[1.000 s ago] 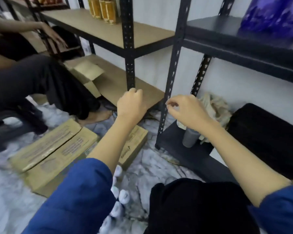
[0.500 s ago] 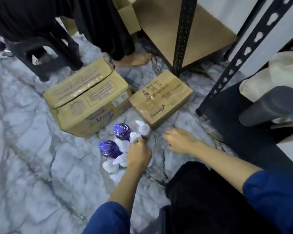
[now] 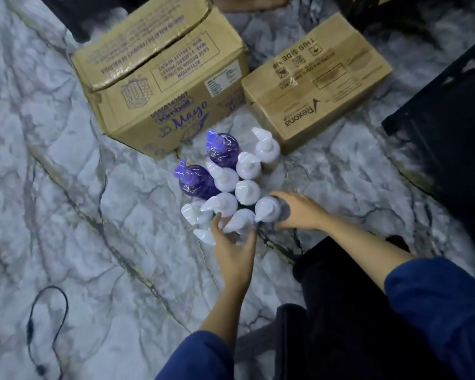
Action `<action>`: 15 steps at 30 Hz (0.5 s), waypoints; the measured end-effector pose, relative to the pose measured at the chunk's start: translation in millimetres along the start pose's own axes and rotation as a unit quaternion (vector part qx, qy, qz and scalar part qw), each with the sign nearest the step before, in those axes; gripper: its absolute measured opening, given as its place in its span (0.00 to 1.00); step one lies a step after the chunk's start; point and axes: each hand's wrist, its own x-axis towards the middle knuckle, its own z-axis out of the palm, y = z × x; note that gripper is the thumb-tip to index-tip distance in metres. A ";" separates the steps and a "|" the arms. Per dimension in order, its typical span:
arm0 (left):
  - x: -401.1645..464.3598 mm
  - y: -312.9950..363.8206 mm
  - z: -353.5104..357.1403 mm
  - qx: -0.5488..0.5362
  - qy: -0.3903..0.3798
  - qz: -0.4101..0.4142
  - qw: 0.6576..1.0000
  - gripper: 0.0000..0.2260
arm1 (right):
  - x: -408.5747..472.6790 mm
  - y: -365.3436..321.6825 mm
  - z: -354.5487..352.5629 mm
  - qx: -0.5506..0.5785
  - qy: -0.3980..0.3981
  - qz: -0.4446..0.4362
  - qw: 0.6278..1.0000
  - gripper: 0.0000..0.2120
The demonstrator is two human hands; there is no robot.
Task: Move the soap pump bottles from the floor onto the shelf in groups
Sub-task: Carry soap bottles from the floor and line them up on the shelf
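Several soap pump bottles stand in a tight cluster on the marble floor: two purple ones [image 3: 199, 182] at the cluster's left and far side, the others white-topped [image 3: 248, 191]. My left hand [image 3: 232, 249] reaches in from below, thumb and fingers curled either side of the nearest white pump bottle [image 3: 240, 223]. My right hand [image 3: 299, 212] wraps round the body of the white pump bottle [image 3: 268, 209] at the cluster's right edge. Only the black lower frame of the shelf [image 3: 436, 124] shows, at the right.
Two cardboard boxes lie just beyond the bottles: a large "Mayo" box [image 3: 159, 78] and a smaller "Rexona" box [image 3: 316, 78]. A black cable [image 3: 48, 319] loops over the floor at lower left. My dark-clothed knee [image 3: 340, 297] is below the right hand.
The view has dropped from the shelf to the floor. Both hands came down from shelf height and closed on two white bottles at the cluster's near side.
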 end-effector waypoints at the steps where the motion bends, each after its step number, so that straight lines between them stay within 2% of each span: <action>1: 0.6 -4.9 2.6 -0.008 0.006 -0.001 1.000 0.28 | 1.0 2.6 3.1 0.012 0.007 -0.003 1.000 0.34; 5: 3.1 -22.5 16.5 0.028 0.005 -0.017 0.999 0.21 | 5.1 8.7 11.8 0.038 0.014 -0.016 0.999 0.34; 11: 10.6 -34.6 34.2 0.047 0.035 -0.045 0.997 0.21 | 13.9 13.2 19.9 0.093 0.033 -0.024 0.995 0.30; 15: 17.8 -46.0 44.8 0.065 -0.005 -0.089 0.994 0.17 | 13.5 27.1 17.7 0.098 0.050 -0.016 0.994 0.30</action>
